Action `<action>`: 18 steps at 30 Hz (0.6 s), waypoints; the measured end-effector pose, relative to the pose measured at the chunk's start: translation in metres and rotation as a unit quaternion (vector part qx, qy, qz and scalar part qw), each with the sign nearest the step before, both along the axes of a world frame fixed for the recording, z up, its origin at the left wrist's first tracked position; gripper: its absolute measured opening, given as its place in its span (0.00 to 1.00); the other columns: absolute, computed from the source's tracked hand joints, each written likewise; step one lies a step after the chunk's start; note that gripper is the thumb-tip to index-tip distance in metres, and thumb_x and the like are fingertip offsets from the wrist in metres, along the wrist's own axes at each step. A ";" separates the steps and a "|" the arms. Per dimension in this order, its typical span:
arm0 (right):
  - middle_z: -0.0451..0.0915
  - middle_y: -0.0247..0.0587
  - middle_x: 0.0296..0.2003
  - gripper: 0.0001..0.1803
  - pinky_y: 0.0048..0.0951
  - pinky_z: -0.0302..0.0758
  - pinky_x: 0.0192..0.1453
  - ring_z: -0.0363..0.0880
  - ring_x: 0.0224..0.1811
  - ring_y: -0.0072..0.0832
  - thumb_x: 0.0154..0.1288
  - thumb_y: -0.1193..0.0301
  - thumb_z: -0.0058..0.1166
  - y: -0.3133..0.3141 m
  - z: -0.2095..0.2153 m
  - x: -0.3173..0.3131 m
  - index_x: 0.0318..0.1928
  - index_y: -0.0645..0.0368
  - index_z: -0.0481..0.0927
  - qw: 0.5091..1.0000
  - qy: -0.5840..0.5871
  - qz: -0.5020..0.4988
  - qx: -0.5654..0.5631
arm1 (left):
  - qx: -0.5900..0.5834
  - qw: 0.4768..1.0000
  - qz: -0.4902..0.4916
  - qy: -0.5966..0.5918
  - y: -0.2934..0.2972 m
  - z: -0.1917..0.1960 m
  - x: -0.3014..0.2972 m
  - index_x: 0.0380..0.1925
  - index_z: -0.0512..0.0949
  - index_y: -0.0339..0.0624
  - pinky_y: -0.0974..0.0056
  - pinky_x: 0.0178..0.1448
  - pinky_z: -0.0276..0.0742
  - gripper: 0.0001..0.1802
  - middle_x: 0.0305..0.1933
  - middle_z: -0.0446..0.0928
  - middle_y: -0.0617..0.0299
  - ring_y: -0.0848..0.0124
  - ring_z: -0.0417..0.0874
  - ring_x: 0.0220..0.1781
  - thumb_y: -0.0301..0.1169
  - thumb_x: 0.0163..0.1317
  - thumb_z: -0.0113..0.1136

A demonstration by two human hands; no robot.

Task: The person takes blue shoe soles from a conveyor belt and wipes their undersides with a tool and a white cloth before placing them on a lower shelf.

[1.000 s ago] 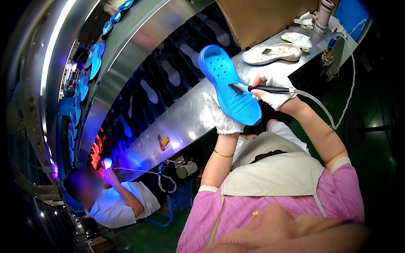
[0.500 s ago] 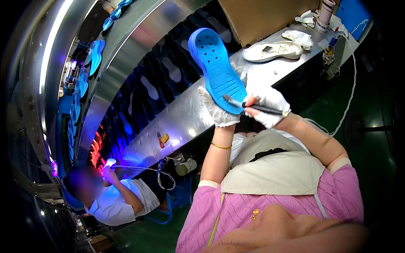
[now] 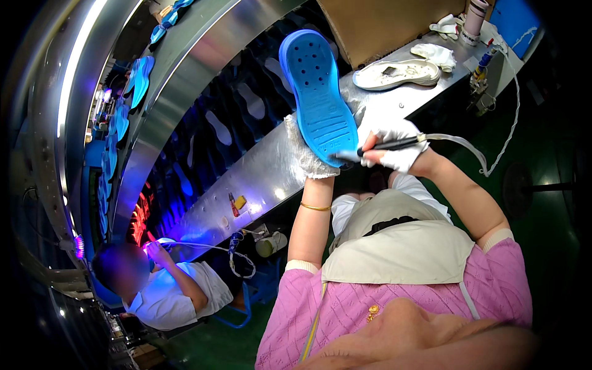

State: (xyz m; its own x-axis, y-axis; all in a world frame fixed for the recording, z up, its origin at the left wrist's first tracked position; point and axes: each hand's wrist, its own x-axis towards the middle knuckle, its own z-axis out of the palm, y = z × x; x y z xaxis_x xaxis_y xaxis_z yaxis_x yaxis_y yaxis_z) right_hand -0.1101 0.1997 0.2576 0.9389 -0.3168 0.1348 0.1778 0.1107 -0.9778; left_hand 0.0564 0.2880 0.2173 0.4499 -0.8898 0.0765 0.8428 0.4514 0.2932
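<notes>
Holding, left hand (image 3: 303, 153): 1 blue shoe sole (image 3: 322, 102), gloved palm and fingers around its lower end and left side. Sole raised above the worktop (image 3: 262, 161), inner face up, round holes at the far end, ridges toward the near end.

Right hand (image 3: 394, 147), gloved with bare fingertips: closed around 1 dark-handled brush (image 3: 398, 143), a pale hose trailing from its back end. Bristles blurred, at the sole's near end; firm contact cannot be told.

On the worktop, beyond the right hand: 1 off-white shoe (image 3: 398, 75); 1 white glove (image 3: 433, 55) just beside it; 1 pink tumbler (image 3: 475, 23) farther off.

Worktop, left part: 1 small yellow block (image 3: 240, 202) beside 1 red tool (image 3: 234, 206).

Far left: 1 seated co-worker (image 3: 179, 290), white shirt.
</notes>
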 end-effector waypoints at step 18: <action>0.78 0.39 0.34 0.10 0.27 0.74 0.43 0.78 0.38 0.30 0.47 0.84 0.61 -0.006 0.011 0.009 0.29 0.58 0.76 0.953 -0.112 -0.032 -0.281 | 0.078 0.981 -0.175 -0.020 -0.001 0.057 0.005 0.52 0.71 0.31 0.52 0.51 0.79 0.32 0.48 0.78 0.45 0.53 0.81 0.45 0.53 0.65 0.46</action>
State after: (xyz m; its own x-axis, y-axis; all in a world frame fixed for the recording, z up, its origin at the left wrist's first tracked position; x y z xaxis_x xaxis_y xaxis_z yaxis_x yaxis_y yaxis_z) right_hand -0.1010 0.1941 0.2684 0.8479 -0.1913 0.4945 0.3777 -0.4365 -0.8165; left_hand 0.0609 0.2868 0.2740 0.1143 -0.9915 -0.0619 0.9244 0.0833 0.3723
